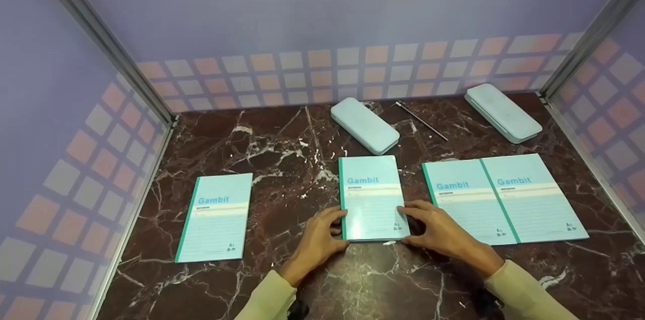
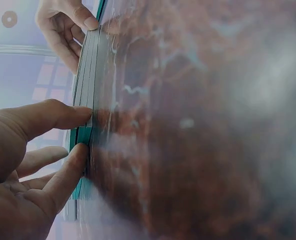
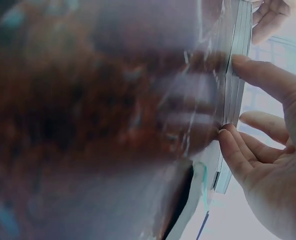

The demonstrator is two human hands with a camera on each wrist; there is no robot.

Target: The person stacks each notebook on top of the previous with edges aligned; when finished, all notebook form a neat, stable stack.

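**A:** Where is the stack of notebooks [image 1: 372,196]?

**B:** Centre of the marble table [image 1: 252,148], near edge; the left hand [image 1: 316,243] presses fingertips [image 2: 83,116] to its green spine, the right hand [image 1: 439,232] to the opposite edge; fingers fairly straight, squeezing from both sides.

**A:** And what is hard to read?

**B:** Both wrist views blur the marble; how many notebooks are stacked is unclear; two pencil cases [image 1: 365,124] and a pen [image 1: 421,120] lie far; sleeves are cut off.
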